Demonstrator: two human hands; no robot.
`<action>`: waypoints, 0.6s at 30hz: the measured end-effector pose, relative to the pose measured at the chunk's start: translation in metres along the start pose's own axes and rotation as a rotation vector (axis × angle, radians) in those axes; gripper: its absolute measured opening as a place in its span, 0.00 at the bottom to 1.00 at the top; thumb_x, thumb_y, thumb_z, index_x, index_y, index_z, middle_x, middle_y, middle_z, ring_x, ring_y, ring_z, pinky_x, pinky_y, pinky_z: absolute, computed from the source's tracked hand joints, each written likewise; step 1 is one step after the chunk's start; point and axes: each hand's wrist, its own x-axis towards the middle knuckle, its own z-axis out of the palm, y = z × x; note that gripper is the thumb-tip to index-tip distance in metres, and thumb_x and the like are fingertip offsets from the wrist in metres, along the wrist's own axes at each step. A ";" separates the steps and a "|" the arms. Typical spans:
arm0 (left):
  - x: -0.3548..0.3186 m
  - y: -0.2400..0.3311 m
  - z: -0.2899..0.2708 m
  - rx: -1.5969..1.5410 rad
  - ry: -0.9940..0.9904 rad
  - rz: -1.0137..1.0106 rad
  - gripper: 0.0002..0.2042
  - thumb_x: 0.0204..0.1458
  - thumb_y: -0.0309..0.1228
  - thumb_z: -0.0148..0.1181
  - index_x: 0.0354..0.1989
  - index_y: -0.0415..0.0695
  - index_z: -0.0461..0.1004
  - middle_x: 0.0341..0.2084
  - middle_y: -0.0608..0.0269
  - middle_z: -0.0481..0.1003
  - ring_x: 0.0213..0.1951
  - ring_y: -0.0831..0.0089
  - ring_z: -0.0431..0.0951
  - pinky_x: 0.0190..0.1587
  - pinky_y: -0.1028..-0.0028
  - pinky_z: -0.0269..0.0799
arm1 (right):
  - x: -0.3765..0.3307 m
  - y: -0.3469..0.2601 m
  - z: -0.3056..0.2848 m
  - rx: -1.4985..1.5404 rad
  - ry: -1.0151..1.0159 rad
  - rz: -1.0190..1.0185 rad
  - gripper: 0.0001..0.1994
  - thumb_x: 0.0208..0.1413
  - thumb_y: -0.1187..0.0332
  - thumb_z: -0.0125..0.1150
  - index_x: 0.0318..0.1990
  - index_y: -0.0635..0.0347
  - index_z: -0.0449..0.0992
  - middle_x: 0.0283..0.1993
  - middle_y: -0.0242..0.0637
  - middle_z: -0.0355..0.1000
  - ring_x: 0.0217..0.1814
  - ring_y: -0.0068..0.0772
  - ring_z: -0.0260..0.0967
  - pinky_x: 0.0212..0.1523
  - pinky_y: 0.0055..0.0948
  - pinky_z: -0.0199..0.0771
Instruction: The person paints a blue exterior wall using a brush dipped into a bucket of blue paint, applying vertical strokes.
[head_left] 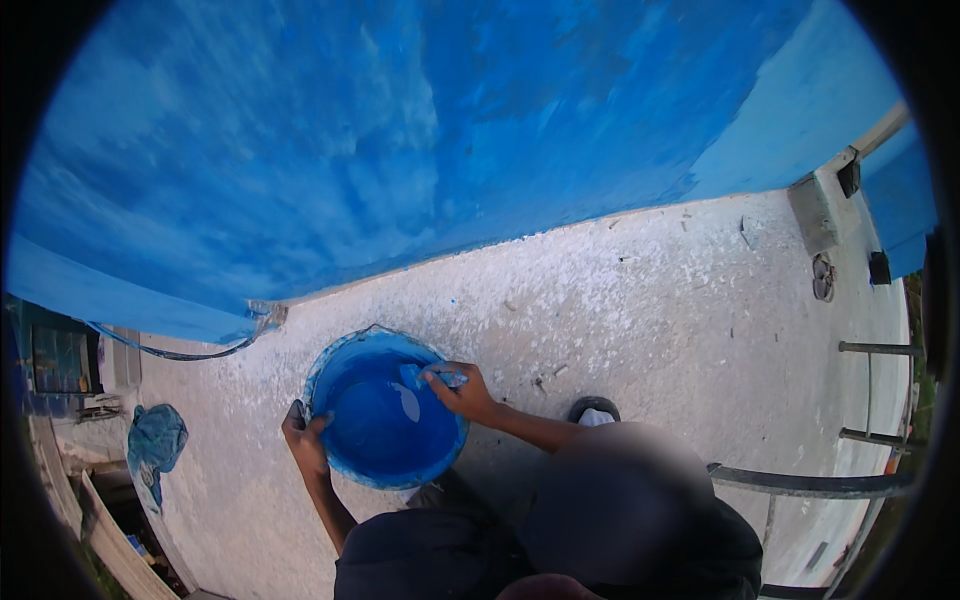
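Note:
A round bucket (458, 440) of blue paint (385, 425) stands just in front of me, its rim smeared with paint. My left hand (308, 440) is closed on the bucket's left rim, thumb over the inside. Over the right side of the opening, my right hand (462, 390) is closed around the paint-smeared handle of what looks like a paintbrush (411, 375). Its blue-coated end points left, above the paint. A pale patch shows on the paint surface below it. The blue wall (480, 130) beyond has streaky, uneven colour.
A blue-green cloth or bag (157, 440) lies on the concrete floor (640, 300) at left. A dark cable (190, 354) hangs near the wall's left corner. Metal railings (820, 484) run along the right. A pair of slippers (823, 277) lies at far right.

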 end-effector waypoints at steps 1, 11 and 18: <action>0.000 0.000 -0.001 0.005 0.001 -0.001 0.12 0.36 0.26 0.57 0.32 0.34 0.71 0.26 0.59 0.75 0.28 0.72 0.71 0.35 0.74 0.68 | 0.000 0.000 0.000 -0.005 0.001 -0.004 0.12 0.56 0.65 0.61 0.36 0.69 0.79 0.29 0.49 0.77 0.27 0.36 0.76 0.29 0.32 0.73; 0.002 -0.001 0.001 -0.023 -0.011 0.001 0.10 0.37 0.25 0.57 0.30 0.35 0.71 0.26 0.61 0.73 0.28 0.74 0.70 0.34 0.75 0.67 | 0.000 -0.002 -0.002 -0.027 0.009 -0.022 0.12 0.56 0.65 0.61 0.36 0.69 0.79 0.28 0.50 0.77 0.26 0.38 0.76 0.29 0.32 0.73; 0.004 0.002 0.005 0.022 -0.033 0.057 0.10 0.39 0.24 0.57 0.31 0.34 0.72 0.25 0.62 0.74 0.27 0.74 0.70 0.34 0.75 0.67 | 0.000 -0.003 -0.004 -0.047 0.004 -0.006 0.13 0.57 0.64 0.60 0.36 0.68 0.79 0.28 0.49 0.77 0.25 0.37 0.75 0.29 0.33 0.73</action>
